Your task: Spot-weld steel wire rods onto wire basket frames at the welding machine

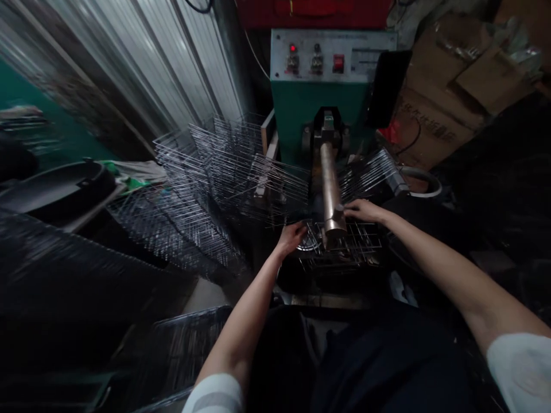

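A wire rack (365, 241) with crossing rods and a round ring lies beneath the end of a thick metal arm (331, 183), which juts from a green machine (295, 117). To the left of the arm, my left hand (291, 238) has its fingers curled over the rack's wires near the ring. My right hand (364, 211) is on the other side, its fingers drawn together beside the arm's tip. Dimness and blur hide what those right fingertips grip, if anything.
Stacked wire grids (202, 189) stand on the left, with more metal rods (365, 178) right of the arm. A control panel (333, 54) with a lit red lamp tops the machine. Cardboard boxes (434, 120) are piled at the back right; a dark round pan (55, 186) sits far left.
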Demonstrator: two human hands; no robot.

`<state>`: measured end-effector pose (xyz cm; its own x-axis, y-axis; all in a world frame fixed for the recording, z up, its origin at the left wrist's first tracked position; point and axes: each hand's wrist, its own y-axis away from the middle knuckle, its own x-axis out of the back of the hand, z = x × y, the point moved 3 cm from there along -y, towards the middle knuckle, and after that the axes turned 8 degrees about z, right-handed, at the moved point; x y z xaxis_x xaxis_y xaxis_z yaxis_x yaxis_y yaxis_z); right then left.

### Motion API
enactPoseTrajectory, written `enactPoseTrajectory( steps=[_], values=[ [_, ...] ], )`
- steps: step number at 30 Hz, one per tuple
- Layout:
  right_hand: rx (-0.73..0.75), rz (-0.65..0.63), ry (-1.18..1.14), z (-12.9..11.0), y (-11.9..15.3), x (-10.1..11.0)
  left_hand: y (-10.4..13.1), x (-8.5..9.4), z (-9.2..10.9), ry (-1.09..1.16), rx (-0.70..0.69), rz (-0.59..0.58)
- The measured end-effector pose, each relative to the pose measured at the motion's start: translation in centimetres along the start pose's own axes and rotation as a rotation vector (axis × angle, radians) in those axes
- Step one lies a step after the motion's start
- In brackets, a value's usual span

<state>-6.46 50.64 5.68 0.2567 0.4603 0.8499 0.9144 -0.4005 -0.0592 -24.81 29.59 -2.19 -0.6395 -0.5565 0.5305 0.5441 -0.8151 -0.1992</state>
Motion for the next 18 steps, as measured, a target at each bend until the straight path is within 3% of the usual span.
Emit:
enactPoseTrajectory(
  steps=[2, 4, 7, 9, 12, 14, 16, 18],
  values=[
    [-0.024, 0.016, 0.001, 0.5, -0.2, 0.2, 0.3, 0.3, 0.2, -0.011, 0.027, 0.077],
    [-0.036, 0.012, -0.007, 1.1, 0.3, 0.6, 2.0, 1.2, 0.7, -0.020, 0.025, 0.152],
    [-0.068, 0.011, -0.023, 2.1, 2.0, 1.1, 7.6, 2.3, 1.7, -0.039, -0.017, 0.317],
    [-0.099, 0.039, -0.025, 2.7, 3.0, 1.0, 12.1, 1.3, 2.4, -0.007, 0.017, 0.383],
    [-0.139, 0.103, -0.018, 3.1, 3.7, 0.7, 17.0, -3.6, 3.5, 0.166, 0.145, 0.175],
    [-0.167, 0.152, -0.009, 3.2, 3.6, 0.8, 18.1, -7.7, 4.1, 0.431, 0.377, 0.087],
    [-0.192, 0.187, -0.003, 3.2, 3.5, 1.2, 17.7, -11.2, 4.9, 0.697, 0.626, 0.145],
    [-0.199, 0.193, -0.008, 3.0, 3.6, 1.6, 16.2, -13.5, 5.9, 0.784, 0.715, 0.228]
  ],
)
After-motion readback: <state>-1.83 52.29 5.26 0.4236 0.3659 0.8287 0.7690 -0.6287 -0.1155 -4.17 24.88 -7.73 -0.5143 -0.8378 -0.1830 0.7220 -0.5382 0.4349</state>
